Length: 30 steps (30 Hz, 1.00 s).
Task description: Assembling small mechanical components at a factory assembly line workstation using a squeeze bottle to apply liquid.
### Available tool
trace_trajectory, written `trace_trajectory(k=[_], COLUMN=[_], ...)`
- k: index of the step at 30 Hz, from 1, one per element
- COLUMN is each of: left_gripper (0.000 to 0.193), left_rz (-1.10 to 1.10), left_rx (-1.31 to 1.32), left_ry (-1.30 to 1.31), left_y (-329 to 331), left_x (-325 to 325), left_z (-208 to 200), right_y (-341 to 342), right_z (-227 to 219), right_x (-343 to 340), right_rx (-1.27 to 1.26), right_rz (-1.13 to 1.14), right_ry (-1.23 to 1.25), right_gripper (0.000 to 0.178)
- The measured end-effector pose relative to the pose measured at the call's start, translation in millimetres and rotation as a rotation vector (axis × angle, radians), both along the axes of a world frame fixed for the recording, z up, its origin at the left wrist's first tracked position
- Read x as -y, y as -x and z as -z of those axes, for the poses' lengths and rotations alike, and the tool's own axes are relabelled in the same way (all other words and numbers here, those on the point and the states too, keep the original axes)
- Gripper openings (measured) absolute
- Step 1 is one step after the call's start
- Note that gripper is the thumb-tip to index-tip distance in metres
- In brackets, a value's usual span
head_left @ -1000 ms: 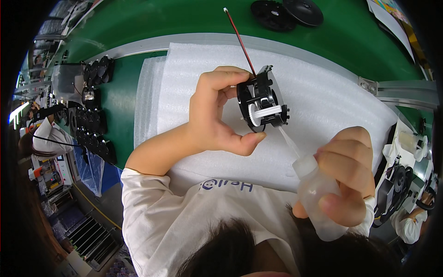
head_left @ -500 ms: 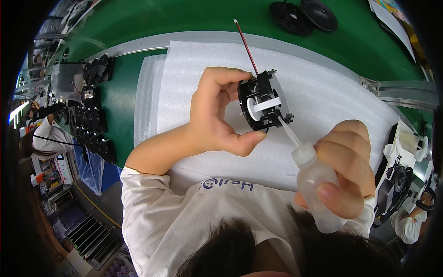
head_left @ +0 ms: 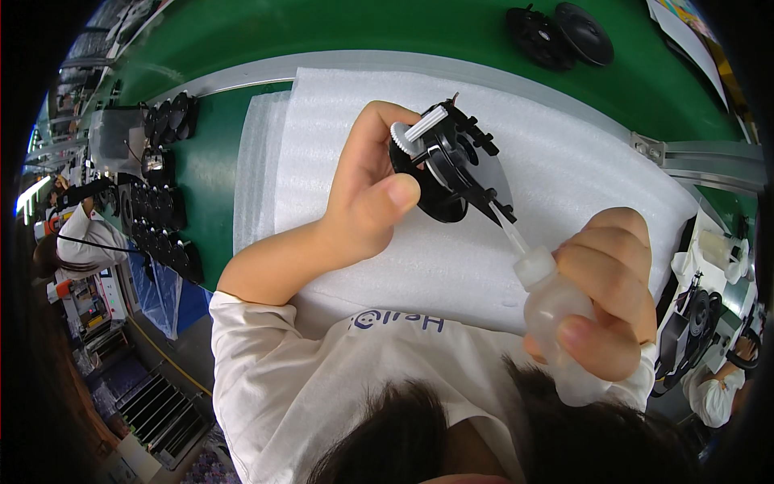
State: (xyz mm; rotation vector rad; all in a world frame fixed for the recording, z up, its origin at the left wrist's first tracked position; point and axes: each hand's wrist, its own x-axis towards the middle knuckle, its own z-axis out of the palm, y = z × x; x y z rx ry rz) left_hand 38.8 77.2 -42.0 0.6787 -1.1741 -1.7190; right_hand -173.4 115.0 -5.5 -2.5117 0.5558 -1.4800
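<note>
My left hand is closed around the rim of a round black plastic mechanism, tilted above the foam. A white toothed gear with a ribbed shaft sits on its upper left side. My right hand grips a translucent squeeze bottle with a thin clear nozzle. The nozzle tip reaches the mechanism's lower right edge, by a small black arm; whether it touches cannot be seen. Some fingers of my left hand are hidden behind the mechanism.
White foam sheeting covers the green bench. Two black round parts lie beyond the metal rail. Rows of black assemblies stand at left. More black parts rest at right, and other people are at both sides.
My left hand has turned the mechanism and moved it slightly up and left; its red wire is now mostly hidden. The bottle has shifted slightly right, its nozzle still at the mechanism's edge.
</note>
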Motion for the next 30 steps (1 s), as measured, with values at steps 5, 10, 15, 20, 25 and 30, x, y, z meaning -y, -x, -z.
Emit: trace_trajectory(k=[5, 10, 15, 20, 25, 30], left_gripper=[0.051, 0.048, 0.048, 0.049, 0.034, 0.050], left_rz=[-0.053, -0.086, -0.094, -0.173, -0.209, -0.376], left_rx=[-0.025, -0.041, -0.055, -0.044, 0.249, 1.283], left_ry=[-0.045, -0.080, -0.053, 0.009, 0.079, 0.528], left_y=[2, 3, 4, 1, 0, 17], left_x=[1, 1, 5, 10, 63, 119], left_z=[-1, -7, -7, -4, -12, -40], right_y=[-1, 0, 4, -3, -3, -9], right_z=[0, 1, 0, 2, 49, 72], right_x=[-2, 0, 5, 8, 41, 60], right_rx=[0.012, -0.001, 0.003, 0.145, 0.796, 0.942], right_rz=[0.027, 0.022, -0.007, -0.108, -0.319, -0.190], right_ry=[0.004, 0.037, 0.031, -0.200, -1.150, -1.487], right_gripper=[0.039, 0.040, 0.042, 0.047, 0.046, 0.043])
